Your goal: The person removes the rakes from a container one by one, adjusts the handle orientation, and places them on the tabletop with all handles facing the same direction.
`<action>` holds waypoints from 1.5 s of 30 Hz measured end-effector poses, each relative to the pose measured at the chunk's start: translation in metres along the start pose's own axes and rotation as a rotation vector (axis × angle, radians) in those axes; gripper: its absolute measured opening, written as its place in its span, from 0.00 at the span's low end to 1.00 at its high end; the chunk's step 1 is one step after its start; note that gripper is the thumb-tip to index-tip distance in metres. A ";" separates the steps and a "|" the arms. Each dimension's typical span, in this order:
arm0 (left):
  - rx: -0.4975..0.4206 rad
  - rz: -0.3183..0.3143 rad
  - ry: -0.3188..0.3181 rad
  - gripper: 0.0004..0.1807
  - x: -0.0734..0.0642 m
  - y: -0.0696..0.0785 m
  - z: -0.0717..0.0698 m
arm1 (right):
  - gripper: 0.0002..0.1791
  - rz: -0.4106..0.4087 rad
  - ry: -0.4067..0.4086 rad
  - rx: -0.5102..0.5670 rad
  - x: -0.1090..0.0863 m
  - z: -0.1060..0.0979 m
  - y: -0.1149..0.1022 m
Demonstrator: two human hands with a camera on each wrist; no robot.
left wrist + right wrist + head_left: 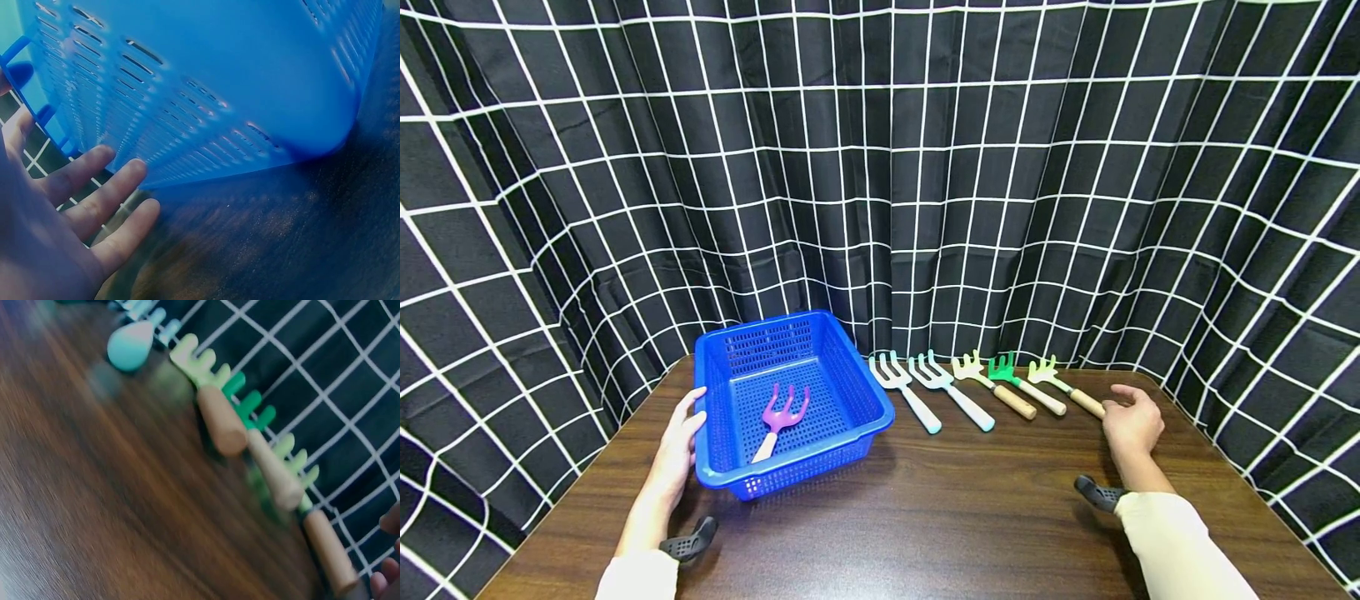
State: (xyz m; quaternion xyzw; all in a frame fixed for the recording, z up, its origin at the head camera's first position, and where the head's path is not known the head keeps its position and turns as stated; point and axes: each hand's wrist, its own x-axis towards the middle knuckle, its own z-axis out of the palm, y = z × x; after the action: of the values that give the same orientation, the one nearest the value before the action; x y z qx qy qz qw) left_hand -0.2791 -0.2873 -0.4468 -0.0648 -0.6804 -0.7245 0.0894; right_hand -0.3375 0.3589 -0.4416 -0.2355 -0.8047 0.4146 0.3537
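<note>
A blue plastic basket (793, 450) stands on the left of the table, with a purple hand rake (784, 417) lying inside. My left hand (679, 442) is at its left side, fingers mostly straight; in the left wrist view, fingers (103, 203) spread beside the slotted wall. At the right end of a tool row lies a light-green rake (1067, 387) with a wooden handle (331, 550). My right hand (1133, 425) is at that handle's end, fingers loosely bent. In the right wrist view only some fingertips (389, 572) show, a little apart from the handle.
Between basket and right hand lie two pale-blue forks (917, 404) (958, 400), a yellow-green rake (1000, 390) with a wooden handle, and a green rake (1030, 390) with a pale handle. Behind hangs a black curtain (917, 208) with white grid lines. Dark wooden table (970, 508) lies in front.
</note>
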 end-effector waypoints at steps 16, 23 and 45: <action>-0.006 -0.002 0.001 0.24 0.000 0.001 0.000 | 0.13 -0.178 -0.111 0.293 -0.037 0.016 -0.064; 0.004 -0.007 -0.002 0.24 0.002 0.000 0.001 | 0.14 -0.247 -0.314 0.437 -0.070 0.027 -0.087; 0.015 -0.002 -0.001 0.24 0.001 0.000 -0.001 | 0.20 -0.592 -0.672 0.502 -0.137 0.019 -0.162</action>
State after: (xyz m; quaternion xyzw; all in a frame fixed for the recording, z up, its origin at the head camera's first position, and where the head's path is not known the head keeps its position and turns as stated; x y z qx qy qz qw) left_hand -0.2800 -0.2880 -0.4470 -0.0638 -0.6860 -0.7194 0.0891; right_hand -0.2788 0.1690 -0.3660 0.2412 -0.7817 0.5300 0.2234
